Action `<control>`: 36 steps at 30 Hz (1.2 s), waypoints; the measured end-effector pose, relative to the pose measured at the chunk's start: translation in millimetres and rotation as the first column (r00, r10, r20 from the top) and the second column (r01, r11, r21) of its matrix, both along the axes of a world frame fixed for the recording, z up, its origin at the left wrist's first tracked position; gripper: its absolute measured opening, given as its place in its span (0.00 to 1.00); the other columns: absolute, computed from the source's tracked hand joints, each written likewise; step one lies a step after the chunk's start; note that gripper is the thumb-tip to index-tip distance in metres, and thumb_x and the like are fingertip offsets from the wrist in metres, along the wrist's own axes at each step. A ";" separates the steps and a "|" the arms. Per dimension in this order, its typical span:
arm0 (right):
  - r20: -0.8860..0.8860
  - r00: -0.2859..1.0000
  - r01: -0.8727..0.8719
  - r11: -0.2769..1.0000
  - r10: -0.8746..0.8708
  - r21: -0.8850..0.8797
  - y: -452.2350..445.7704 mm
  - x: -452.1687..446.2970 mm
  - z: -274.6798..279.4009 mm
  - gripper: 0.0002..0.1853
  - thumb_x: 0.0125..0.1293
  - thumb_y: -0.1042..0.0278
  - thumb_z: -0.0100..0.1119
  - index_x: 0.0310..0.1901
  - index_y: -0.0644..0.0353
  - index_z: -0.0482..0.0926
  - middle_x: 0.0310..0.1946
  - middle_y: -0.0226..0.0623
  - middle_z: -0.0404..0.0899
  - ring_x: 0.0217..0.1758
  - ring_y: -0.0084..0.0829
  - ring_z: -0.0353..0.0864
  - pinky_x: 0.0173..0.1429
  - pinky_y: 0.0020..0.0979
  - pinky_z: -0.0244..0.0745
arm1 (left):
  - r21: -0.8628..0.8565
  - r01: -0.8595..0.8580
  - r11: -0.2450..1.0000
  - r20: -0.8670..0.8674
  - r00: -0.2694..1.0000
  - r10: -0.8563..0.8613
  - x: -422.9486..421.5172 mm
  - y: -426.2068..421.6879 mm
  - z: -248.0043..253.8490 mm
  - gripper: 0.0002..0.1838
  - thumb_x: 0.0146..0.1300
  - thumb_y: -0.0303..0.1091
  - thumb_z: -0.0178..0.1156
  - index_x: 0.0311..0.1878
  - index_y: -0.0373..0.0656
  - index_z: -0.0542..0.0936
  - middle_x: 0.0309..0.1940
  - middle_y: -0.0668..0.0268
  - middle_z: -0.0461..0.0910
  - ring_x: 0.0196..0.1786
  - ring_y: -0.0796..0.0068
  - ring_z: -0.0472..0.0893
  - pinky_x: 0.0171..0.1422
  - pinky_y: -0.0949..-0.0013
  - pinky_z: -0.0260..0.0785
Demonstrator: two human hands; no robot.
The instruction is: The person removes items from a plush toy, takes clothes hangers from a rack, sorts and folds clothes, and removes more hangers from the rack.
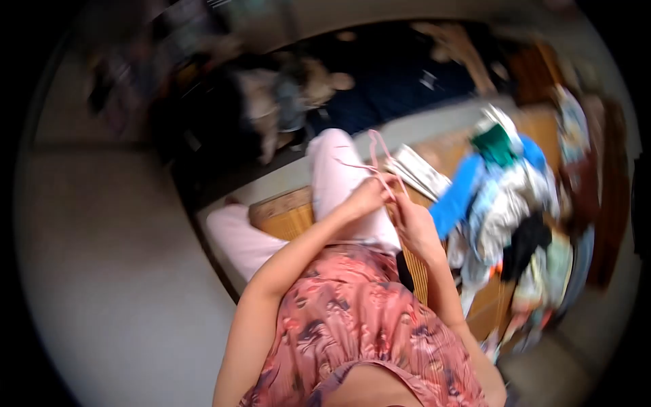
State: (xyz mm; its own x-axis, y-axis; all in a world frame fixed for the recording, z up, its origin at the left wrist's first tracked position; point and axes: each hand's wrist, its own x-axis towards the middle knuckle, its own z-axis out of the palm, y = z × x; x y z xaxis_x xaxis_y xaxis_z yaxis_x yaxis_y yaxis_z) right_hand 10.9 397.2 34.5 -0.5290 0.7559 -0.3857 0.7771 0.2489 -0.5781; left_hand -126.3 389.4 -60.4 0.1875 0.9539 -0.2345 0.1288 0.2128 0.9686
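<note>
A thin pink loop, either cord or slim hanger-like wire, rises from between my two hands; blur hides its exact kind. My left hand is closed on it, above my pink-trousered leg. Close beside it, my right hand is also closed, with its fingertips at the lower end of the loop. The two hands nearly touch. Just beyond my right hand lies a folded white item with printed marks, which could be cloth or paper.
To the right, a heap of clothes in blue, white, green and black covers much of the slatted wooden seat. Dark blue bedding or cloth lies beyond a pale ledge. Pale floor spreads on the left.
</note>
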 end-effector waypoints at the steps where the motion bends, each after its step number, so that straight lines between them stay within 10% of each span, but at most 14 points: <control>1: -0.034 0.999 -0.009 0.998 0.007 -0.055 1.5 -13.4 -8.1 0.10 0.63 0.68 0.48 0.45 0.57 0.71 0.25 0.52 0.75 0.32 0.52 0.75 0.35 0.47 0.67 | -0.017 -0.132 0.991 -0.013 0.991 0.132 -13.3 -10.1 -6.9 0.17 0.56 0.25 0.55 0.50 0.35 0.73 0.41 0.59 0.79 0.43 0.69 0.79 0.49 0.68 0.71; 5: -0.242 0.969 -0.117 0.961 0.055 -0.252 11.3 -73.1 -27.7 0.10 0.65 0.72 0.48 0.46 0.63 0.73 0.19 0.36 0.71 0.24 0.24 0.71 0.33 0.26 0.68 | -0.073 -0.519 0.852 0.036 0.852 0.522 -67.3 -41.6 -29.8 0.15 0.60 0.25 0.52 0.51 0.35 0.73 0.37 0.64 0.79 0.40 0.75 0.79 0.46 0.72 0.72; 11: -0.278 0.888 -0.405 0.909 0.366 -0.100 4.0 -179.2 -83.6 0.13 0.60 0.74 0.52 0.47 0.62 0.69 0.22 0.45 0.75 0.27 0.39 0.77 0.32 0.36 0.70 | -0.180 -0.856 0.485 0.414 0.381 0.827 -137.9 -80.4 -49.8 0.18 0.70 0.42 0.43 0.48 0.36 0.73 0.38 0.65 0.79 0.38 0.78 0.80 0.38 0.79 0.71; 15: -0.250 0.698 -0.668 0.736 0.671 0.112 -22.2 -248.1 -111.2 0.22 0.53 0.71 0.57 0.49 0.65 0.62 0.24 0.48 0.77 0.27 0.50 0.77 0.31 0.44 0.72 | -0.034 -0.953 0.301 0.351 0.270 0.896 -182.0 -92.9 -80.0 0.16 0.66 0.33 0.51 0.53 0.36 0.67 0.37 0.60 0.81 0.40 0.74 0.79 0.46 0.74 0.70; 20: -0.274 0.360 -0.855 0.433 0.892 0.286 4.1 -358.0 -129.7 0.13 0.52 0.64 0.62 0.37 0.62 0.78 0.34 0.43 0.77 0.40 0.43 0.76 0.43 0.38 0.72 | -0.199 -0.976 -0.089 0.287 -0.144 0.947 -257.8 -122.3 -91.3 0.10 0.68 0.27 0.45 0.49 0.38 0.69 0.35 0.63 0.79 0.32 0.78 0.77 0.39 0.76 0.71; 26: -0.001 0.596 -0.715 0.531 0.803 0.454 57.9 -497.0 -174.3 0.27 0.51 0.64 0.64 0.53 0.60 0.68 0.51 0.47 0.69 0.53 0.47 0.69 0.54 0.38 0.68 | -0.281 -0.925 -0.255 0.248 -0.327 0.912 -300.9 -140.9 -113.1 0.09 0.67 0.25 0.42 0.48 0.40 0.69 0.34 0.68 0.77 0.28 0.85 0.72 0.29 0.80 0.61; 31: 0.343 0.649 -0.733 0.439 0.679 0.519 92.0 -574.2 -228.7 0.56 0.41 0.40 0.68 0.69 0.51 0.46 0.69 0.48 0.45 0.71 0.54 0.44 0.67 0.52 0.50 | -0.381 -0.872 -0.308 0.283 -0.427 0.859 -309.7 -151.5 -139.2 0.09 0.67 0.26 0.43 0.49 0.42 0.69 0.34 0.68 0.77 0.27 0.85 0.70 0.29 0.82 0.58; 36: 0.406 0.755 -0.648 0.683 0.515 0.337 115.5 -602.2 -274.5 0.55 0.42 0.43 0.68 0.69 0.41 0.42 0.68 0.49 0.46 0.68 0.54 0.50 0.65 0.51 0.54 | -0.440 -0.848 -0.297 0.267 -0.439 0.858 -310.2 -161.8 -156.3 0.09 0.67 0.26 0.43 0.48 0.41 0.69 0.33 0.69 0.77 0.27 0.86 0.70 0.28 0.83 0.58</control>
